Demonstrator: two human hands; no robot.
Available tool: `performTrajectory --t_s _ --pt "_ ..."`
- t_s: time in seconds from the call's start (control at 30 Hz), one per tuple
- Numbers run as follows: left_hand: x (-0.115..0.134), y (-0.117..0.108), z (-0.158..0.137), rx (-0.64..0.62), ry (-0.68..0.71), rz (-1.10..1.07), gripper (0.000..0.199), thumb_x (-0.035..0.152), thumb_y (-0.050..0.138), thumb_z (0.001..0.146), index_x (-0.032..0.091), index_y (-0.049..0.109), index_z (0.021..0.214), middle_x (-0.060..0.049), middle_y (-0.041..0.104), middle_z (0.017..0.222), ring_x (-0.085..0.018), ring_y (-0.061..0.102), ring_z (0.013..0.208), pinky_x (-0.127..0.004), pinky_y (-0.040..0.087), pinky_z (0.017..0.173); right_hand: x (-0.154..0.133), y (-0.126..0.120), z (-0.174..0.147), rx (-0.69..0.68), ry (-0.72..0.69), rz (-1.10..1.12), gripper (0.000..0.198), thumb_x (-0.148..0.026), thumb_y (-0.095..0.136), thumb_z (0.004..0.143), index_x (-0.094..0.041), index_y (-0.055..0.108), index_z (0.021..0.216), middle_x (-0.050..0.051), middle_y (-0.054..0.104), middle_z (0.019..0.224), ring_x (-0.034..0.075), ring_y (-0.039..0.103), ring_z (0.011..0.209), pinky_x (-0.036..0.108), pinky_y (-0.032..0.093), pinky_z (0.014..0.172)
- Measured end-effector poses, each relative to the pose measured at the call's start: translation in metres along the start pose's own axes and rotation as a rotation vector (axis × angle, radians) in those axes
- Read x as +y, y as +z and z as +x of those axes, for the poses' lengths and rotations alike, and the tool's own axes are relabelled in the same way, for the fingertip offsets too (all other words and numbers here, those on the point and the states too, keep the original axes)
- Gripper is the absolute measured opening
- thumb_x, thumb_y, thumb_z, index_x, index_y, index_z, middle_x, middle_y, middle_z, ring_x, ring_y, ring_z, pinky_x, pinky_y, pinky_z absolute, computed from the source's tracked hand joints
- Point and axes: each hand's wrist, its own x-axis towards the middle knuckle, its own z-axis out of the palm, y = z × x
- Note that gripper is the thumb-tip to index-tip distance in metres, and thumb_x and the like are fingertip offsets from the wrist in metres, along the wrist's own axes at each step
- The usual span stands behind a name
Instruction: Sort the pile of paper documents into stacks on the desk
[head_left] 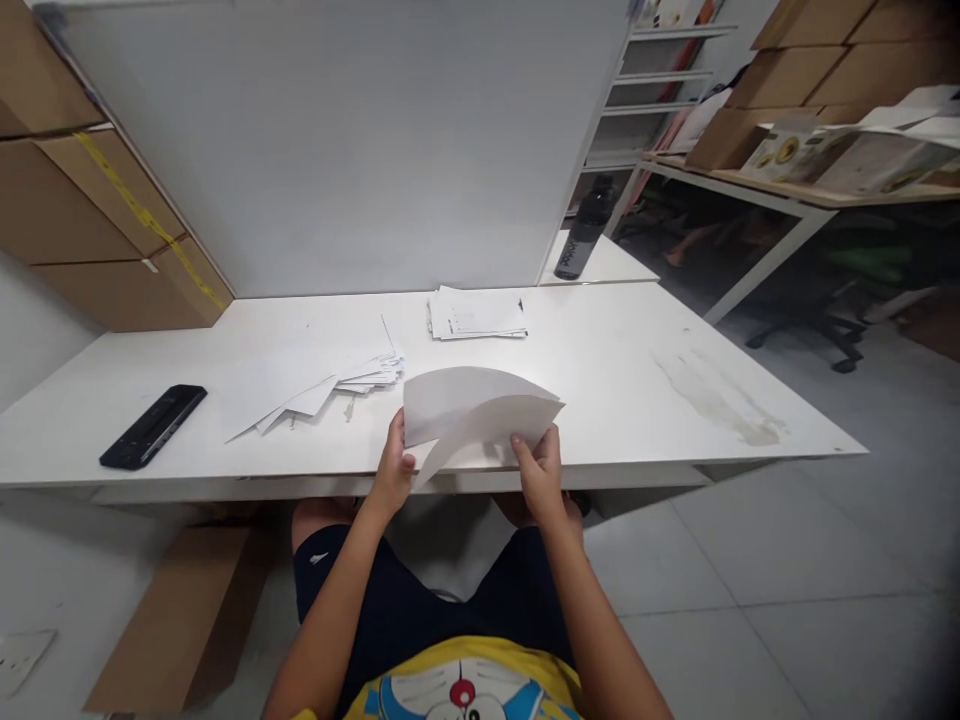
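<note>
Between my two hands, over the front edge of the white desk (600,400), is a white sheet of paper (480,400) that is curved over on itself. My left hand (391,470) grips its left edge with the thumb toward me. On the right side, my right hand (541,470) pinches the paper between thumb and fingers. Whether this is one folded sheet or two sheets, I cannot tell. Beyond my left hand lies a fanned-out pile of paper (315,385). A smaller stack of paper (480,314) with some print sits farther back, near the board.
A black flat case (154,427) lies on the desk at the left. A whiteboard (345,150) stands along the back. The dark bottle (585,230) is at the back right. Cardboard boxes (112,220) are stacked at the left, with another carton (172,610) on the floor.
</note>
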Motion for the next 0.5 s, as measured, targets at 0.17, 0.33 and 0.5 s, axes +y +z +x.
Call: performTrajectory --t_s 0.17,0.33,0.5 --pt "0.002 0.008 -0.021 0.142 0.134 -0.056 0.117 0.090 0.050 0.069 0.026 0.008 0.158 -0.019 0.033 0.156 -0.035 0.038 0.143 -0.047 0.039 0.112 0.010 -0.003 -0.005 -0.029 0.009 -0.012 0.032 -0.046 0.056 0.089 -0.022 0.055 0.109 0.007 0.065 0.102 0.023 0.061 0.102 0.037 0.048 0.092" --pt "0.019 0.013 -0.047 0.392 -0.140 0.120 0.072 0.064 0.067 0.080 0.019 0.052 0.135 -0.016 0.063 0.121 -0.029 0.062 0.113 -0.041 0.050 0.097 0.008 -0.023 -0.025 -0.039 0.076 0.019 0.032 -0.046 0.061 0.087 -0.023 0.061 0.109 0.007 0.068 0.106 0.026 0.061 0.108 0.038 0.048 0.093" --pt "0.034 0.020 -0.077 0.433 -0.359 -0.111 0.056 0.061 0.057 0.088 0.020 0.056 0.126 -0.009 0.070 0.103 -0.024 0.067 0.095 -0.036 0.053 0.085 -0.007 -0.060 -0.035 -0.277 0.300 -0.117 0.032 -0.045 0.064 0.083 -0.025 0.065 0.109 0.005 0.071 0.105 0.027 0.064 0.100 0.035 0.051 0.085"
